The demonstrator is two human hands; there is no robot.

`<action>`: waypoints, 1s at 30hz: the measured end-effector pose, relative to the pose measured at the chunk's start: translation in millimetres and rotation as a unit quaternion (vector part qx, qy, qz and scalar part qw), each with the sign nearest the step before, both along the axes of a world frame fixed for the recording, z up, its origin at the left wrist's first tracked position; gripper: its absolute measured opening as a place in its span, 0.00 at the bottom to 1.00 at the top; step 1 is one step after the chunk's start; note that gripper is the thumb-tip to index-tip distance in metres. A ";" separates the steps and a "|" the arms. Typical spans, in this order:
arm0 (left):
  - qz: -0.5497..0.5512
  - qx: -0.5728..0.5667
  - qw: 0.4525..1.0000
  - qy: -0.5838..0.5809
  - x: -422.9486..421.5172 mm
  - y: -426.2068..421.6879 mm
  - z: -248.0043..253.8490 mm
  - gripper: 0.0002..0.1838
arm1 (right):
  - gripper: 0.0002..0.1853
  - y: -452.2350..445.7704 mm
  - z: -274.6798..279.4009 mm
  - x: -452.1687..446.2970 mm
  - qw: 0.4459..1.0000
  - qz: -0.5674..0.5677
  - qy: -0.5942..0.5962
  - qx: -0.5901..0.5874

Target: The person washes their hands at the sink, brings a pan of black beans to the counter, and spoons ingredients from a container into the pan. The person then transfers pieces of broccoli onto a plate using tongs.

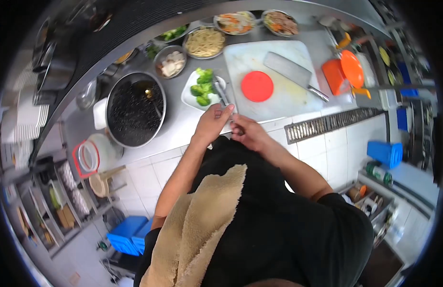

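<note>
Both of my hands meet at the counter's front edge, just below a white square plate [188,97] of broccoli florets [202,88]. My left hand [214,121] is closed around the near end of slim metal tongs [220,90], whose far end reaches over the plate's right side. Beside it, my right hand [250,133] has its fingers curled in, close to the left fingertips; what they hold, if anything, is hidden. To the right lies a white cutting board [288,107], bearing a red round lid [257,86] and a cleaver [288,69].
A large pot of dark liquid [135,107] stands left, near a lidded clear container [94,154]. Along the back are bowls of noodles [204,42], pale chunks [171,63], and shredded vegetables [235,22]. An orange container [332,76] sits right. A floor drain [329,125] runs behind.
</note>
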State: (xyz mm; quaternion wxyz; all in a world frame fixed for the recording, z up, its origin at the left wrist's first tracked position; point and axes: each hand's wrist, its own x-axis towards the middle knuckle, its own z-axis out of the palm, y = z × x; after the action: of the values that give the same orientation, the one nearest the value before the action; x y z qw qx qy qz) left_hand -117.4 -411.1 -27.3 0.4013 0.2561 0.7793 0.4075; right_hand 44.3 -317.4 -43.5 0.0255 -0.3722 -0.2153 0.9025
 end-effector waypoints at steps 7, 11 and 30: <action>0.045 0.046 0.995 -0.075 3.8 9.8 -6.1 0.16 | 0.13 -56.7 -0.9 -26.7 0.990 -0.040 0.022 0.136; 0.037 0.014 0.995 -0.097 -5.6 -5.3 5.3 0.15 | 0.14 -22.1 -5.8 -6.1 0.957 0.084 -0.002 0.277; -0.051 -0.277 0.867 0.412 1.7 -42.4 33.8 0.27 | 0.33 269.3 -18.3 158.7 0.383 0.277 -0.358 0.805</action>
State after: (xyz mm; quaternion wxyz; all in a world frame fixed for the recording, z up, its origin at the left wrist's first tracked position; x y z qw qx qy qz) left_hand -115.7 -453.5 6.5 0.1185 0.3178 0.9406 0.0113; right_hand 202.9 -48.1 -61.8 -0.0176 -0.3855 -0.9214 0.0462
